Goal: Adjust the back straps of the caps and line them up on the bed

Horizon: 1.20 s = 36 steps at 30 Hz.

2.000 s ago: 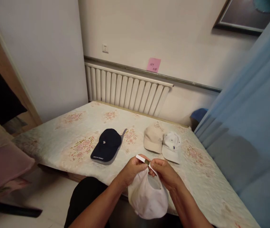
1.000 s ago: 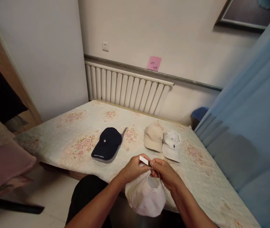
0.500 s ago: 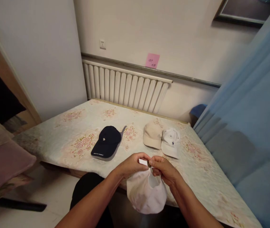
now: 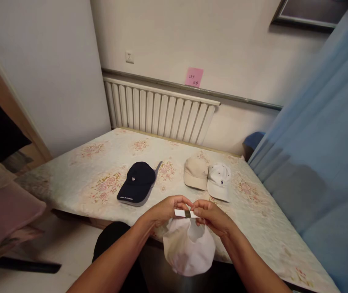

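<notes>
Between my hands hangs a white baseball cap (image 4: 189,248), its back opening facing up toward me. Its white back strap (image 4: 180,213) has a dark buckle (image 4: 188,214) near the middle. My left hand (image 4: 169,209) is closed on the strap's left side, and my right hand (image 4: 212,215) pinches the right side by the buckle. Beyond them on the bed lie a navy cap (image 4: 139,179) to the left, and a beige cap (image 4: 196,173) beside a white cap with a small dark logo (image 4: 219,179) to the right. The held cap's brim is hidden.
The caps lie on a bed with a floral cover (image 4: 79,179). Behind it is a white radiator (image 4: 158,110) under a pipe, with a pink note (image 4: 194,77) on the wall. A blue curtain (image 4: 320,162) hangs at the right. Draped cloth (image 4: 5,203) is at the left.
The strap has turned so that more of its white band and the dark buckle now show between my fingers. Both hands keep hold of the cap, and the view has shifted slightly.
</notes>
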{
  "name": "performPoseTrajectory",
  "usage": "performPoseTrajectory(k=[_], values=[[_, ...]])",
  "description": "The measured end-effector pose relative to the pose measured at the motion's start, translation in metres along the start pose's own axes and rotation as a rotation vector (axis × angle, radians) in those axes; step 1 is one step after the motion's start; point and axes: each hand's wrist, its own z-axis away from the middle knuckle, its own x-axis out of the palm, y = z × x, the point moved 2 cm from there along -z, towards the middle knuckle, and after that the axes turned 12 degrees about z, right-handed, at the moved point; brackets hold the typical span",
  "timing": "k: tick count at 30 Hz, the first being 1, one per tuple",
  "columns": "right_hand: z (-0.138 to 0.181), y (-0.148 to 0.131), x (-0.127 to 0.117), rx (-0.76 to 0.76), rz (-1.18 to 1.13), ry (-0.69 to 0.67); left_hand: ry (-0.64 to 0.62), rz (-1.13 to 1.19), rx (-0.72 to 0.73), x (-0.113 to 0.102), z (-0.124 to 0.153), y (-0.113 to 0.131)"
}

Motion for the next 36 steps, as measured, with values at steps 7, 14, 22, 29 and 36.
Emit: performPoseTrajectory(k=[7,14,22,29,36], values=[[0.013,0.003,-0.006,-0.056,0.124,-0.161,0.020,0.111,-0.044,-0.015,-0.001,-0.005],[0.021,0.026,-0.013,0.019,0.021,-0.169,-0.001,0.073,-0.068,-0.026,0.002,-0.005],[0.019,0.024,-0.016,-0.004,-0.041,-0.118,-0.071,0.049,-0.072,-0.033,0.002,-0.008],[0.020,0.025,-0.017,0.002,-0.006,-0.112,-0.123,0.023,-0.123,-0.033,0.003,-0.010],[0.019,0.025,-0.020,0.002,0.019,-0.100,-0.070,-0.117,-0.142,-0.031,0.004,-0.003]])
